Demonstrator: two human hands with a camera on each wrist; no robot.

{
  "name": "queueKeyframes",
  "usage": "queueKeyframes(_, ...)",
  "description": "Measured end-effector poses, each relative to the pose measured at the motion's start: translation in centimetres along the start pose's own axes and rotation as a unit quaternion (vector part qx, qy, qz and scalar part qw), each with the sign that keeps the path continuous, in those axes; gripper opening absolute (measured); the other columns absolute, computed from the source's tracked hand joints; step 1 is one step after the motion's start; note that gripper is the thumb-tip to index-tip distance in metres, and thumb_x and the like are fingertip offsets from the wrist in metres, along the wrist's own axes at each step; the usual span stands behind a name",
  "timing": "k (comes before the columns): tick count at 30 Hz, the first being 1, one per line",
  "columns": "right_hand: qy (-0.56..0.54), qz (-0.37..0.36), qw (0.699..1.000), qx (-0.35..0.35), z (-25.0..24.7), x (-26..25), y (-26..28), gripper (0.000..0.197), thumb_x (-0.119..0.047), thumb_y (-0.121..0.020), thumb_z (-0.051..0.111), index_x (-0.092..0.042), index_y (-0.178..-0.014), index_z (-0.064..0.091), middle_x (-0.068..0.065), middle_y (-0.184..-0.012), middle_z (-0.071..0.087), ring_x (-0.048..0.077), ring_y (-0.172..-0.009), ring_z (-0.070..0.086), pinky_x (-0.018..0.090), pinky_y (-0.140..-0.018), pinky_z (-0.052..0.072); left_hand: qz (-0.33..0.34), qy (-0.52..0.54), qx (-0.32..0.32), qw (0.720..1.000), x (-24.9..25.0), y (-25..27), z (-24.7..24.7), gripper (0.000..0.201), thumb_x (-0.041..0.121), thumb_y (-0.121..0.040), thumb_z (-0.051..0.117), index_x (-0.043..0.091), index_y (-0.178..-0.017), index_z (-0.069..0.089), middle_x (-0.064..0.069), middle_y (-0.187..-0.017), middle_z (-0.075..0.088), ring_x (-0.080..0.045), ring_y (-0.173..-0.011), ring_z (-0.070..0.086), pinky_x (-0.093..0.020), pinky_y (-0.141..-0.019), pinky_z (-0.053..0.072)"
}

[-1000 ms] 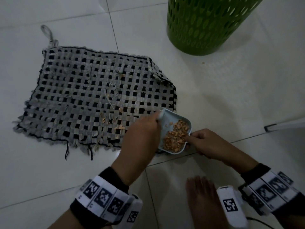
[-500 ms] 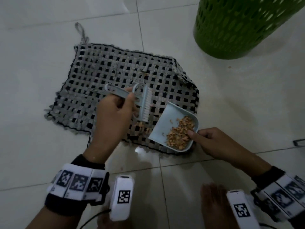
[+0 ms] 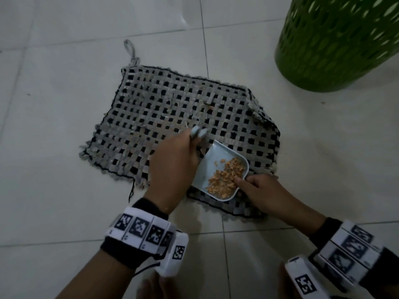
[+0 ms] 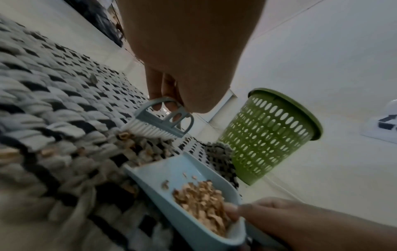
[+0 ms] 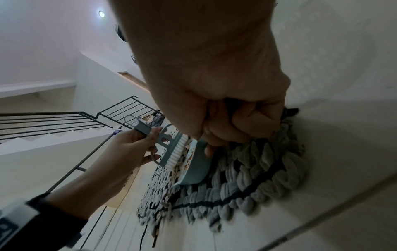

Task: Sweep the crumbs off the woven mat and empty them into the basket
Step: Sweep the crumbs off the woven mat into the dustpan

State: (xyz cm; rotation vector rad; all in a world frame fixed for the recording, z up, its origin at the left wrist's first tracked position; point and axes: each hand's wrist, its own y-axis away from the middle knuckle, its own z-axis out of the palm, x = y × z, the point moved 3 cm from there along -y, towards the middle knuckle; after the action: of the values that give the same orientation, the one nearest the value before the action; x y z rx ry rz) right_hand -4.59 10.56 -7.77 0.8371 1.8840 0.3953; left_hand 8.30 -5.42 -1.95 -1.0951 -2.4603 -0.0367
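floor: pale tiles (image 3: 64, 190) | wall: white (image 5: 43, 42) | stairs with black railing (image 5: 53, 118) | ceiling lamp (image 5: 101, 14) lit

Head view: looked steeply down from above at the woven mat (image 3: 185, 128) on the floor, both forearms entering from the bottom edge. Left wrist view: sat low and close, faced along the left hand (image 4: 189, 56) across the mat toward the basket (image 4: 270, 134). Right wrist view: sat near the floor, faced along the right hand (image 5: 214, 76). All three shared the dustpan (image 3: 218, 167).
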Motion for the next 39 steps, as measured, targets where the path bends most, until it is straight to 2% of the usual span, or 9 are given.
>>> queueKeyframes(4,0.017,-0.005,1.0,-0.012,0.1,0.1,-0.2,0.053,-0.041,-0.098,0.046,-0.001,-0.068,0.065,-0.015,-0.036,0.051,0.003,-0.033,0.043,0.013,-0.038,0.029,-0.063,-0.002,-0.035,0.997,-0.5,1.0,0.1,0.036,0.037,-0.1,0.041,0.02,-0.116,0.069,-0.001,-0.07,0.064,-0.015,-0.053,0.046,-0.031,-0.043,0.033)
queueKeyframes(6,0.021,-0.012,1.0,-0.011,0.1,0.1,-0.2,0.051,-0.039,-0.098,0.046,-0.006,-0.065,0.065,-0.02,-0.037,0.052,0.001,-0.034,0.045,0.013,-0.039,0.029,-0.064,0.024,0.001,0.998,-0.9,-0.1,-0.6,0.029,0.032,-0.102,0.045,0.019,-0.113,0.069,0.0,-0.069,0.064,-0.015,-0.053,0.05,-0.034,-0.044,0.041)
queueKeyframes(10,0.043,-0.036,0.998,0.006,0.2,0.0,-0.1,0.049,-0.037,-0.099,0.047,-0.025,-0.052,0.053,-0.019,-0.038,0.053,0.0,-0.036,0.048,0.014,-0.043,0.028,-0.056,-0.031,0.051,0.997,-2.6,-3.2,-1.1,0.028,0.027,-0.103,0.045,0.014,-0.111,0.068,-0.003,-0.071,0.064,-0.018,-0.057,0.051,-0.031,-0.047,0.037)
queueKeyframes(16,0.047,-0.037,0.998,0.013,0.2,0.0,0.0,0.046,-0.037,-0.099,0.047,-0.025,-0.055,0.058,-0.021,-0.038,0.053,-0.002,-0.037,0.05,0.011,-0.043,0.035,-0.09,-0.087,-0.054,0.991,-1.6,-1.1,0.3,0.016,0.019,-0.094,0.054,0.019,-0.106,0.066,-0.003,-0.083,0.067,-0.022,-0.068,0.059,-0.032,-0.052,0.045)
queueKeyframes(23,0.048,-0.043,0.998,0.013,0.4,0.2,-0.1,0.046,-0.038,-0.099,0.047,-0.024,-0.058,0.061,-0.021,-0.039,0.053,0.0,-0.037,0.049,0.012,-0.043,0.034,-0.08,-0.007,0.037,0.996,-2.7,-5.0,-1.9,0.023,0.016,-0.094,0.057,0.017,-0.113,0.07,-0.004,-0.098,0.075,-0.023,-0.079,0.067,-0.037,-0.067,0.058)
queueKeyframes(28,0.059,-0.037,0.997,0.015,0.4,0.7,0.1,0.047,-0.039,-0.099,0.046,-0.025,-0.056,0.06,-0.018,-0.039,0.053,0.001,-0.037,0.049,0.014,-0.043,0.031,-0.056,0.021,-0.082,0.995,-3.8,-6.9,-0.7,0.023,0.012,-0.097,0.053,0.016,-0.109,0.073,-0.007,-0.101,0.073,-0.022,-0.083,0.065,-0.033,-0.074,0.053)
queueKeyframes(32,0.055,-0.031,0.998,0.021,0.5,1.2,0.7,0.048,-0.039,-0.098,0.046,-0.026,-0.053,0.057,-0.017,-0.039,0.053,0.002,-0.038,0.05,0.021,-0.047,0.034,-0.013,0.059,-0.125,0.99,-2.8,-7.8,-1.1,0.021,0.009,-0.098,0.053,0.016,-0.103,0.072,0.003,-0.092,0.065,-0.012,-0.082,0.057,-0.025,-0.073,0.043)
queueKeyframes(36,0.057,-0.024,0.998,0.025,0.6,1.3,1.1,0.05,-0.04,-0.098,0.046,-0.027,-0.051,0.054,-0.018,-0.039,0.053,0.0,-0.04,0.051,0.018,-0.046,0.033,0.073,0.101,-0.19,0.974,-0.6,-8.2,0.2,0.028,0.005,-0.098,0.051,0.023,-0.096,0.072,0.004,-0.094,0.068,-0.007,-0.077,0.059,-0.023,-0.074,0.049)
queueKeyframes(39,0.053,-0.019,0.998,0.024,0.5,1.3,1.0,0.051,-0.041,-0.098,0.046,-0.026,-0.05,0.053,-0.017,-0.038,0.052,-0.001,-0.039,0.051,0.022,-0.048,0.035,0.05,0.073,-0.255,0.963,-1.9,-8.5,0.5,0.031,0.001,-0.097,0.05,0.022,-0.09,0.072,0.0,-0.106,0.071,-0.007,-0.085,0.062,-0.018,-0.077,0.048)
